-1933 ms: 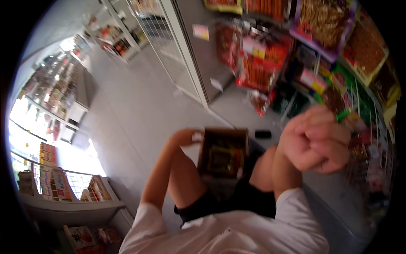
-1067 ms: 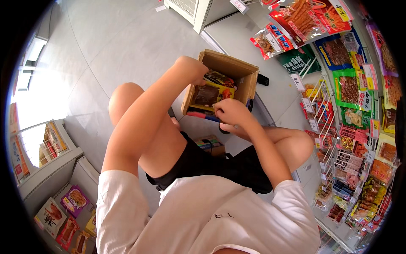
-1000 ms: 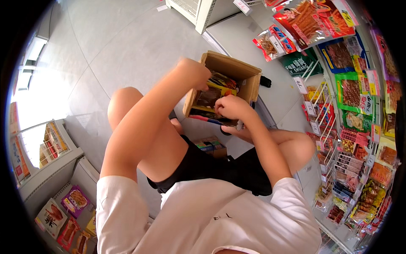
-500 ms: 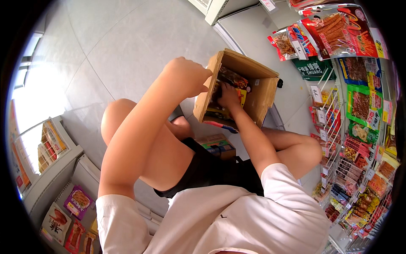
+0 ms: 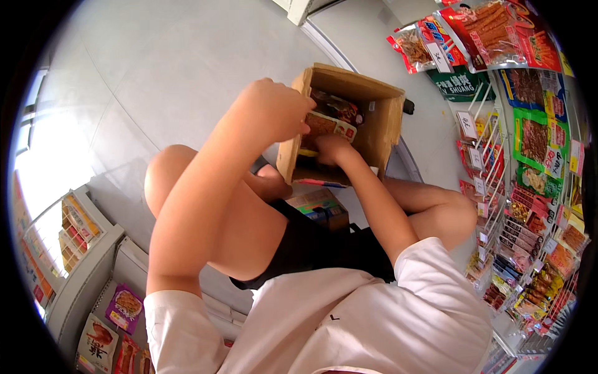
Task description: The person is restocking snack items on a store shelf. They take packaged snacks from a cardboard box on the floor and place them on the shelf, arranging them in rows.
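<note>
An open cardboard box (image 5: 390,121) stands between my knees, tilted toward me. My left hand (image 5: 272,112) is closed at the box's left rim, with its fingertips over the edge. Down inside the box is my right hand (image 5: 332,149), its fingers hidden among the snack packets. Right above it lies a reddish-brown snack packet (image 5: 327,124) with a pale strip along one edge. A dark packet (image 5: 339,107) rests against the far wall of the box. Some yellow shows beneath my right hand, too covered to make out.
Hanging snack packets (image 5: 532,137) fill a wire rack (image 5: 489,134) along the right. Larger red bags (image 5: 498,34) stick out at the upper right. Another printed carton (image 5: 321,209) sits below the box. At lower left stands a shelf (image 5: 75,246) with more packets.
My right hand has shifted slightly down and left inside the box. The reddish-brown packet now shows above it, where yellow packaging showed before. My left hand stays at the rim.
</note>
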Available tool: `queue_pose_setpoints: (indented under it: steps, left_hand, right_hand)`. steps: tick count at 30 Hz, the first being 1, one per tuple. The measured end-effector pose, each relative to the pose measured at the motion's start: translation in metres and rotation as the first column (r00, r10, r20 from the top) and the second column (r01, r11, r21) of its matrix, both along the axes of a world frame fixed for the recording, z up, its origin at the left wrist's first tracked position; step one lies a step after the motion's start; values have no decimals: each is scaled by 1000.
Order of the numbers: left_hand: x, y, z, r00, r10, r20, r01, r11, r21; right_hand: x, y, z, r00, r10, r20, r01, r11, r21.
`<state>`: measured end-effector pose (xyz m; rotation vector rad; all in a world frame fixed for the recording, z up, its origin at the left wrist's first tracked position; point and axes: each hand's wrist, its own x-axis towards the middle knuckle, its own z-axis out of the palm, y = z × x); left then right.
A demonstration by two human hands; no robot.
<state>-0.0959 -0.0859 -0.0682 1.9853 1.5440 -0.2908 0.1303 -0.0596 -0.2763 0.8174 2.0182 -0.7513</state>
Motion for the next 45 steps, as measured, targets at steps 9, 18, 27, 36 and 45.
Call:
queue_pose_setpoints:
  steps: [9,18,27,36,45]
  left_hand:
    - [22,23,-4,994,-78,-82,75,996,-39]
    - [40,46,-2,988,-132,-83,126,990,-65]
    - [44,57,-19,985,-144,-90,134,985,-106]
    - [25,74,-11,994,99,53,-108,970,216]
    - [51,68,-19,840,-106,532,28,988,153]
  right_hand:
    - [20,-22,-22,952,-174,-250,169,985,-43]
    - [18,-12,-12,992,-67,-108,81,988,128]
    - [36,0,71,865,-272,-422,395,887,238]
    - [80,6,128,-181,-737,-651,753,322,-574]
    - [97,-15,176,-592,-497,-635,667,140,-732]
